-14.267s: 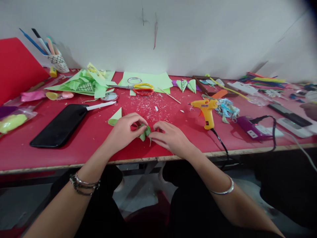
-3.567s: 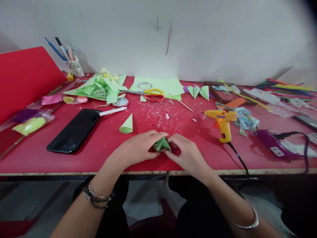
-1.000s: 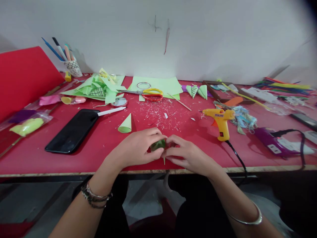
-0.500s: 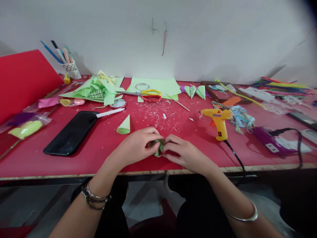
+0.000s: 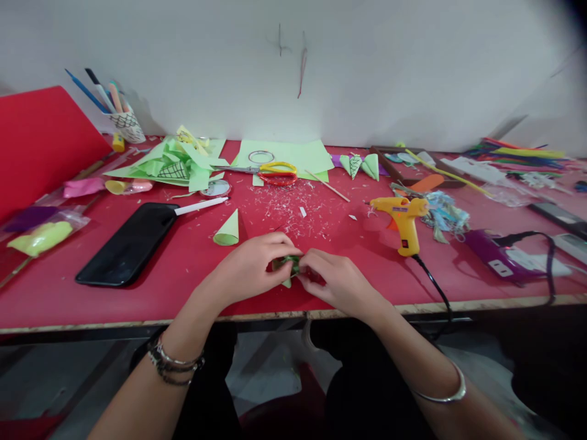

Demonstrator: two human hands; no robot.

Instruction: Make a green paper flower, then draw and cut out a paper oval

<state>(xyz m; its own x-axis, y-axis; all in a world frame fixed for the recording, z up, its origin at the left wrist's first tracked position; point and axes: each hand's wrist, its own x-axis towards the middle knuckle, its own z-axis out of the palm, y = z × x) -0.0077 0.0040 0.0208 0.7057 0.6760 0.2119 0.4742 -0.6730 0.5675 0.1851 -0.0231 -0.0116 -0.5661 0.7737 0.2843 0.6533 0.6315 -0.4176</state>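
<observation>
Between my two hands is a small piece of green paper (image 5: 287,282), mostly covered by fingers; its exact shape is hidden. My left hand (image 5: 257,266) pinches it from the left side, thumb and fingers closed around it. From the right, my right hand (image 5: 338,281) grips it with bent fingers, the fingertips close to those of the left. Both hands rest low over the red tabletop near its front edge. A pale green paper cone (image 5: 227,232) stands apart, just beyond my left hand.
A yellow glue gun (image 5: 406,223) with a black cord stands at right, beside a purple power strip (image 5: 490,260). Left lies a black phone (image 5: 131,244) with a white pen (image 5: 202,206). Behind are scissors (image 5: 277,173), green paper scraps (image 5: 172,165), two cones (image 5: 369,166) and white shreds.
Both hands still hold the green paper, which has turned slightly, with a pale tip now showing below the fingers. The right fingers have curled closer. The whole view has shifted a little.
</observation>
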